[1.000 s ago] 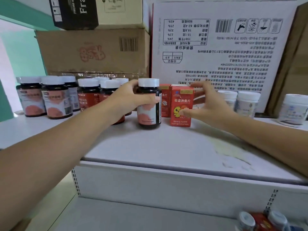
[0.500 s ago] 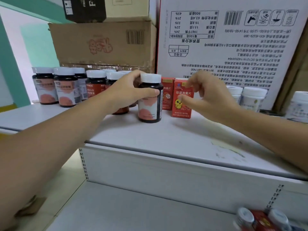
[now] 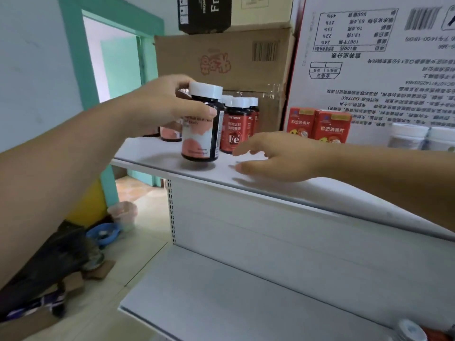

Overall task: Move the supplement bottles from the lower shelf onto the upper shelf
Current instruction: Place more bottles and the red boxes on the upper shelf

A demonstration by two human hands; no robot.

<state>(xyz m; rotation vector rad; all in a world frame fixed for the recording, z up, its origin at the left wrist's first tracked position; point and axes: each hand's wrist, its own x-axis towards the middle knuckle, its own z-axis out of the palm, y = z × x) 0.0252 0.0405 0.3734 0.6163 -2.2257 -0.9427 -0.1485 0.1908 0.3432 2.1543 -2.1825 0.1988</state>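
My left hand grips a dark supplement bottle with a white cap and a pink-and-white label, holding it upright just above the upper shelf near its left front edge. Behind it stand several similar bottles, the nearest one red-labelled. To the right of the held bottle, my right hand hovers low over the shelf, empty, fingers spread and pointing left. On the lower shelf, a bottle cap shows at the bottom right corner.
Two red boxes and white-capped jars stand at the shelf's back right. Large cardboard cartons are stacked behind. Left of the shelving lie a teal door frame, floor tiles and clutter with a blue bowl.
The left hand has lifted the dark bottle and carried it left along the upper shelf. The right hand has let go of the red box, dropped lower and opened. The view swung left.
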